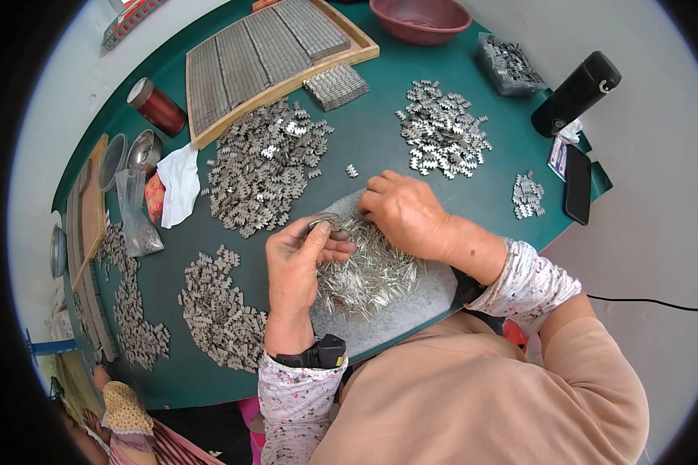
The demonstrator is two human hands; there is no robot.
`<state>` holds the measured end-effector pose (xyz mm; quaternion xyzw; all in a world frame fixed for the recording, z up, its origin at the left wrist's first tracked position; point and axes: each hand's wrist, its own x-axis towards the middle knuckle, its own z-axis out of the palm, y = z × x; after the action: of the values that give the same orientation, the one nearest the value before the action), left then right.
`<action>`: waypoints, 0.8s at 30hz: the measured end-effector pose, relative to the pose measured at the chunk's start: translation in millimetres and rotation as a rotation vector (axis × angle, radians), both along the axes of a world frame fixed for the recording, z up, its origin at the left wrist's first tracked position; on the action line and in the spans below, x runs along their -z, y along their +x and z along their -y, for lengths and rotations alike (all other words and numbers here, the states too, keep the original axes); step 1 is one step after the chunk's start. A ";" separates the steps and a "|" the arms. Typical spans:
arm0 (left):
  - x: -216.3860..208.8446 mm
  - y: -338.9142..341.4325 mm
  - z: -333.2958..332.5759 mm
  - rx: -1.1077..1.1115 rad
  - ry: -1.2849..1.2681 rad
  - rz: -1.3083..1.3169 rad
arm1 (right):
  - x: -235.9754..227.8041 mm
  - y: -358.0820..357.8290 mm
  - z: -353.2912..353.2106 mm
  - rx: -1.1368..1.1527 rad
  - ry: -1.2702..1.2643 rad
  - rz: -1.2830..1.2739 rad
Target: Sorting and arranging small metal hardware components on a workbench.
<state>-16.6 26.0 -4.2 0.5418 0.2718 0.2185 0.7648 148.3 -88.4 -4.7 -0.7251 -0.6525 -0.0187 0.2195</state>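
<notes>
My left hand (295,256) is closed, with a small curved dark metal piece (324,220) pinched between thumb and fingers. What exactly this piece is cannot be made out. Just right of it, my right hand (409,215) has its fingers bent and pressed together, and whatever they grip is hidden. Under both hands a heap of thin shiny metal pins (368,279) lies on a grey felt mat (434,293). Beyond the hands, one toothed metal link plate (352,170) lies alone on the green table (364,128).
Piles of toothed metal plates (264,167) stand left, front-left and at the far right (446,132). A wooden tray (364,53) holds rows of metal blocks. Around the edges are a maroon basin (423,19), black bottle (570,97), phone (577,186) and red can (157,107). Another person's sleeve (128,407) shows lower left.
</notes>
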 end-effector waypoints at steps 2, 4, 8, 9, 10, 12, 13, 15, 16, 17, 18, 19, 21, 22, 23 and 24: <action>-0.9 0.9 1.5 0.015 0.019 -0.016 | -0.9 4.0 1.1 0.021 0.050 -0.213; -0.8 0.3 2.1 0.030 0.027 -0.015 | -7.1 8.5 5.3 0.045 0.028 -0.277; 1.7 0.7 1.6 0.067 0.048 -0.014 | -5.8 15.1 9.3 0.157 -0.011 -0.205; 1.4 0.7 1.9 0.068 0.048 -0.013 | -5.9 15.8 10.5 0.158 -0.011 -0.204; 0.8 0.7 2.2 0.069 0.054 -0.009 | -6.2 16.4 11.7 0.169 0.006 -0.152; 0.8 0.7 2.8 0.066 0.059 -0.005 | -6.7 17.8 13.7 0.177 0.022 -0.100; 0.7 1.0 2.8 0.067 0.060 -0.008 | -8.3 19.2 14.4 0.147 0.050 -0.059; 1.0 1.3 4.0 0.068 0.062 -0.010 | -7.9 21.4 13.8 0.116 0.080 -0.018; 1.8 1.6 4.9 0.069 0.073 -0.015 | -5.6 23.1 12.4 0.029 0.077 0.027; 2.9 1.8 5.5 0.070 0.083 -0.020 | -4.0 24.0 11.5 -0.058 0.073 0.071; 3.7 1.8 5.6 0.070 0.084 -0.020 | -4.5 23.8 10.6 -0.058 0.073 0.071; 4.3 1.8 5.7 0.078 0.086 -0.022 | -5.5 23.1 9.5 -0.097 0.043 0.096; 3.5 2.5 6.5 0.088 0.089 -0.021 | -6.9 23.0 7.9 -0.134 0.015 0.123; 2.8 3.2 7.6 0.095 0.088 -0.018 | -6.7 23.2 7.4 -0.154 0.004 0.165; 2.1 3.0 8.2 0.099 0.088 -0.017 | -6.2 22.8 6.4 -0.176 -0.005 0.205; 1.6 2.7 8.9 0.099 0.090 -0.017 | -4.7 22.5 6.3 -0.177 -0.002 0.205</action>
<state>-14.0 17.2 -5.9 0.5903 0.2410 0.1880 0.7471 170.8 -94.7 0.0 -0.6593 -0.7329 -0.0728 0.1515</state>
